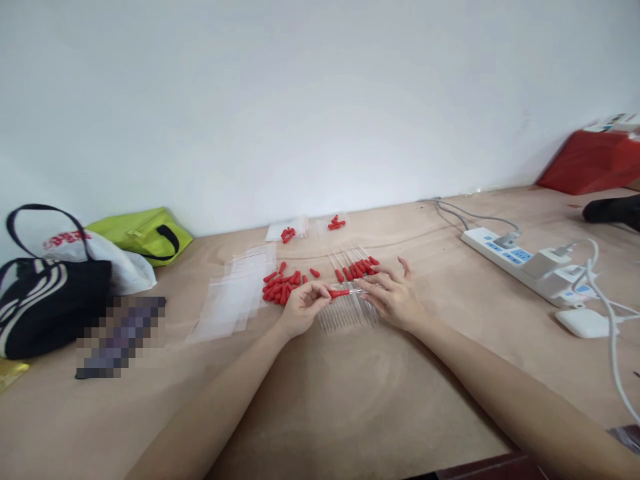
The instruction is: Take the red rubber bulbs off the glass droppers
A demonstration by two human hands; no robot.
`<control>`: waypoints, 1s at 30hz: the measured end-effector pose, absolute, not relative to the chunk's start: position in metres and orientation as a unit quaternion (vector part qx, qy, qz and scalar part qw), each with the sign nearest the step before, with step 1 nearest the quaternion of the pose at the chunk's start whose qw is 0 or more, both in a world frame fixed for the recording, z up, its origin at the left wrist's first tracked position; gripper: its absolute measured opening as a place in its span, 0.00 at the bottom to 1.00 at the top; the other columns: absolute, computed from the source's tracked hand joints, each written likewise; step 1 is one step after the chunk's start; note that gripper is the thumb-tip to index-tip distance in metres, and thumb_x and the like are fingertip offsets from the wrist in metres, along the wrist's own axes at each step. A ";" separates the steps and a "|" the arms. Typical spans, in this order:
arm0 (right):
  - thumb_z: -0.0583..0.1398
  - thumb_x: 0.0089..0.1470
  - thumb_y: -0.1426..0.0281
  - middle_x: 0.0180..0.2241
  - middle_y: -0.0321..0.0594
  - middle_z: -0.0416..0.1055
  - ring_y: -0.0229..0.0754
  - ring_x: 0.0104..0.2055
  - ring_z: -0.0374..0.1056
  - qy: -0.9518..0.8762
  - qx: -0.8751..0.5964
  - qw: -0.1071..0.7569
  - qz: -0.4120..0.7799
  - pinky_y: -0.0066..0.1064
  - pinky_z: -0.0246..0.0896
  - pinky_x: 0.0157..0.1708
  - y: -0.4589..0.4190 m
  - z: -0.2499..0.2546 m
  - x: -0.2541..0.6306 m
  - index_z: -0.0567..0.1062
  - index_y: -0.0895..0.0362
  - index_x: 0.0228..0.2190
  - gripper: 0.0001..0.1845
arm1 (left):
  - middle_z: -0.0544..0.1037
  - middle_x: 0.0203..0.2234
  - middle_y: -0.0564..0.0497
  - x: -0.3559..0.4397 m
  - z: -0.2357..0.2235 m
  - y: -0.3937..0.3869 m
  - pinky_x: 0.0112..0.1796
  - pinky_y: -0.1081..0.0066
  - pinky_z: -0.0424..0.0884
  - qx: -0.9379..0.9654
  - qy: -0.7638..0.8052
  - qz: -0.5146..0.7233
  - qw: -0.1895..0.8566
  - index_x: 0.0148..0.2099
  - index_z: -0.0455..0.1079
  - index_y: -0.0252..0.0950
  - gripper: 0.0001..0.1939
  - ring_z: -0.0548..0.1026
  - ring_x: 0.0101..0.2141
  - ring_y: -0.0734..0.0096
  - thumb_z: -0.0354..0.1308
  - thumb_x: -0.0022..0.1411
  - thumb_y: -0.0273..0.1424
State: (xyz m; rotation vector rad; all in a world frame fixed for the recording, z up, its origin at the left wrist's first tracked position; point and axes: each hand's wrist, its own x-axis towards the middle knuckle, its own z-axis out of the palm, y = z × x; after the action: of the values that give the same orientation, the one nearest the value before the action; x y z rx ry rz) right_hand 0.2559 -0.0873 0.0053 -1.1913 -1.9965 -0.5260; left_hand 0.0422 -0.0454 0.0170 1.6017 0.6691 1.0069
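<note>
My left hand (301,310) pinches a red rubber bulb (341,293) between thumb and fingertips. A thin glass dropper tube (355,291) sticks out of the bulb's right end, and the fingers of my right hand (396,298) close on it. Below both hands lies a row of bare glass tubes (345,317), side by side. Beyond my right fingers are several droppers (356,269) with red bulbs on, their glass pointing away. A heap of loose red bulbs (281,288) lies just past my left hand.
Clear plastic bags (227,300) are spread left of the heap. Two small groups of red bulbs (288,234) lie on bags near the wall. Cabled power strip (520,261) and white charger case (584,322) stand right; a black bag (55,307) and lime-green bag (145,230) left.
</note>
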 end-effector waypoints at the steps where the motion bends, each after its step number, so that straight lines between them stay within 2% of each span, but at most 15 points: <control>1: 0.55 0.53 0.65 0.30 0.33 0.73 0.39 0.43 0.62 -0.777 -0.462 0.373 -0.206 0.46 0.27 0.54 -0.087 0.005 0.255 0.73 0.49 0.37 0.10 | 0.71 0.31 0.49 0.043 0.017 -0.046 0.33 0.72 0.68 0.681 0.275 0.423 0.531 0.27 0.63 0.32 0.08 0.70 0.30 0.75 0.59 0.50 0.30; 5: 0.54 0.54 0.67 0.25 0.32 0.71 0.36 0.37 0.63 -0.780 -0.459 0.372 -0.207 0.45 0.27 0.54 -0.088 0.006 0.253 0.74 0.51 0.31 0.08 | 0.72 0.33 0.48 0.045 0.021 -0.052 0.36 0.70 0.68 0.748 0.259 0.410 0.453 0.36 0.65 0.34 0.06 0.71 0.35 0.72 0.55 0.54 0.30; 8: 0.53 0.54 0.67 0.23 0.32 0.70 0.36 0.35 0.62 -0.784 -0.461 0.365 -0.200 0.45 0.28 0.54 -0.091 0.006 0.249 0.74 0.52 0.29 0.09 | 0.72 0.38 0.46 0.048 0.027 -0.057 0.42 0.66 0.65 0.844 0.255 0.379 0.280 0.42 0.65 0.35 0.11 0.70 0.40 0.68 0.54 0.55 0.30; 11: 0.52 0.54 0.67 0.23 0.32 0.69 0.35 0.34 0.62 -0.792 -0.447 0.368 -0.193 0.44 0.30 0.54 -0.095 0.007 0.245 0.73 0.53 0.29 0.10 | 0.74 0.36 0.48 0.052 0.030 -0.060 0.42 0.65 0.62 0.895 0.250 0.356 0.101 0.40 0.68 0.36 0.08 0.69 0.39 0.68 0.53 0.57 0.31; 15: 0.52 0.55 0.67 0.20 0.30 0.68 0.34 0.33 0.62 -0.792 -0.432 0.380 -0.202 0.44 0.31 0.53 -0.099 0.011 0.241 0.72 0.53 0.28 0.10 | 0.76 0.27 0.53 0.053 0.031 -0.058 0.41 0.64 0.57 0.908 0.249 0.335 -0.031 0.32 0.69 0.37 0.07 0.70 0.32 0.70 0.53 0.58 0.33; 18: 0.52 0.54 0.69 0.19 0.29 0.67 0.34 0.33 0.63 -0.792 -0.433 0.376 -0.208 0.43 0.31 0.53 -0.102 0.014 0.241 0.72 0.52 0.28 0.10 | 0.76 0.24 0.53 0.052 0.034 -0.057 0.42 0.62 0.54 0.918 0.259 0.297 -0.046 0.28 0.69 0.39 0.08 0.70 0.31 0.67 0.54 0.56 0.35; 21: 0.52 0.53 0.70 0.21 0.28 0.69 0.34 0.35 0.63 -0.802 -0.436 0.358 -0.196 0.42 0.30 0.53 -0.103 0.013 0.249 0.73 0.50 0.29 0.09 | 0.76 0.24 0.52 0.047 0.037 -0.055 0.43 0.61 0.54 0.926 0.276 0.256 -0.004 0.27 0.70 0.41 0.08 0.69 0.31 0.66 0.54 0.55 0.36; 25: 0.52 0.52 0.71 0.24 0.30 0.70 0.36 0.37 0.63 -0.758 -0.501 0.377 -0.181 0.43 0.31 0.52 -0.096 0.009 0.270 0.74 0.49 0.28 0.11 | 0.76 0.23 0.52 0.021 0.044 -0.040 0.42 0.62 0.57 0.886 0.359 0.291 0.028 0.24 0.70 0.41 0.12 0.70 0.29 0.67 0.50 0.57 0.34; 27: 0.53 0.52 0.69 0.24 0.33 0.71 0.38 0.37 0.63 -0.706 -0.562 0.397 -0.168 0.43 0.33 0.50 -0.090 0.009 0.275 0.75 0.50 0.28 0.11 | 0.75 0.24 0.51 0.002 0.051 -0.029 0.40 0.65 0.60 0.841 0.427 0.330 0.028 0.26 0.70 0.39 0.14 0.70 0.30 0.67 0.47 0.58 0.33; 30: 0.52 0.53 0.65 0.27 0.36 0.72 0.39 0.35 0.62 -0.686 -0.609 0.381 -0.117 0.40 0.40 0.45 -0.083 0.011 0.273 0.76 0.51 0.28 0.13 | 0.73 0.29 0.49 -0.018 0.061 -0.012 0.36 0.70 0.64 0.810 0.476 0.340 0.040 0.32 0.71 0.37 0.13 0.69 0.32 0.67 0.46 0.57 0.34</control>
State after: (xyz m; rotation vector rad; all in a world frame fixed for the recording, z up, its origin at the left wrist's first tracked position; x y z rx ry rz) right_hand 0.2726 -0.0835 0.0115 -1.5544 -1.7504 -0.2976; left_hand -0.0182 -0.0116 0.0611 2.4813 1.4580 1.0419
